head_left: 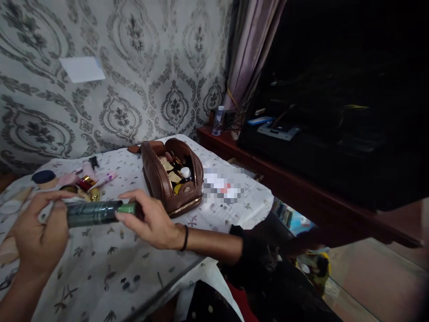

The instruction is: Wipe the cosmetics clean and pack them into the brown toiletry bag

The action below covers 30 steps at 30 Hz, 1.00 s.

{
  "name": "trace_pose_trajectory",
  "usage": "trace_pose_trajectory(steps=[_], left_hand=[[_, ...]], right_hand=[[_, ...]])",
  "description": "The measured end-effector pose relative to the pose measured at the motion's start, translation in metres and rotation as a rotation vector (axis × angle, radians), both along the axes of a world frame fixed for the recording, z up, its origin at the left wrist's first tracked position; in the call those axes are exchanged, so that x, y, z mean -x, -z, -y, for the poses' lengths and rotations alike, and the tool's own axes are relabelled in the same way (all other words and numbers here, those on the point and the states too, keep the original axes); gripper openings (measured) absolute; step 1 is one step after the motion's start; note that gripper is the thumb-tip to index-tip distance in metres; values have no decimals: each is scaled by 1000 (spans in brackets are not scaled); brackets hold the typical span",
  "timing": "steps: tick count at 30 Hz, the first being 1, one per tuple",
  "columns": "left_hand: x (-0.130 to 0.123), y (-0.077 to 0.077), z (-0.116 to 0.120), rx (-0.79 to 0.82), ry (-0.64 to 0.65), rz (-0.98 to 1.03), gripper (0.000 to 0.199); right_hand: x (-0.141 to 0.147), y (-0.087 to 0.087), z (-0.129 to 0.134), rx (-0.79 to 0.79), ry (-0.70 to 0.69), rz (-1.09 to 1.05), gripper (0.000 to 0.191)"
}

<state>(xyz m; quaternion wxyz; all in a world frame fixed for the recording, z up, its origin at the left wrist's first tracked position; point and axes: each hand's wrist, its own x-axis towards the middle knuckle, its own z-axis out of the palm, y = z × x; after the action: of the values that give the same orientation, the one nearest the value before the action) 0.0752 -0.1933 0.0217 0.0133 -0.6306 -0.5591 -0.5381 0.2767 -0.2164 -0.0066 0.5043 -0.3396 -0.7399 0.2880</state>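
Bottle (94, 213), slim and dark green, lies on its side in the air above the desk (90, 268), held between both hands. From where I stand, the left hand (43, 232) is closed round one end, thumb along the near side, while the right hand (150, 221) has thumb and fingers pinched on the brighter green band (127, 209) at the other. I'd take it for hard plastic or glass, stiff enough not to give under a squeeze, and of modest weight, though a full one would feel heavier. Its shiny wall looks as if it could turn in damp fingers, so the middle of the barrel seems the surest place to hold; the green end may be a cap, and I wouldn't trust it alone with the weight. If it is glass, a knock could chip it. Beyond the right hand, a brown bag (152, 179) stands unzipped, small things crowded inside. Past the left, a pink tube (88, 170) and a dark-lidded jar (45, 178) lie among other small items on the white patterned cloth (117, 154).
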Motion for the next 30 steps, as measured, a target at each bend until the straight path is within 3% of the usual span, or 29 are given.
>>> trace_pose_trajectory(steps=[4, 8, 12, 15, 18, 23, 30], left_hand=[[-22, 0, 2, -85, 110, -158, 22], [-54, -11, -1, -186, 116, -299, 24], [-79, -19, -8, -210, 249, -432, 25], [-94, -17, -12, -204, 375, -604, 32], [-106, -12, -10, -276, 410, -856, 48], [-113, -12, -1, -379, 422, -1143, 60], [-109, -6, 7, -384, 362, -1223, 53]], right_hand=[[-34, -30, 6, -160, 62, -21, 27], [-70, -56, 13, -257, 94, 54, 21], [-109, -82, 21, -356, 291, 76, 18], [-135, -94, 21, -416, 455, 52, 20], [-152, -95, 14, -489, 529, 82, 21], [-160, -84, -9, -516, 478, 249, 21], [-147, -80, -58, -454, 334, 475, 24]])
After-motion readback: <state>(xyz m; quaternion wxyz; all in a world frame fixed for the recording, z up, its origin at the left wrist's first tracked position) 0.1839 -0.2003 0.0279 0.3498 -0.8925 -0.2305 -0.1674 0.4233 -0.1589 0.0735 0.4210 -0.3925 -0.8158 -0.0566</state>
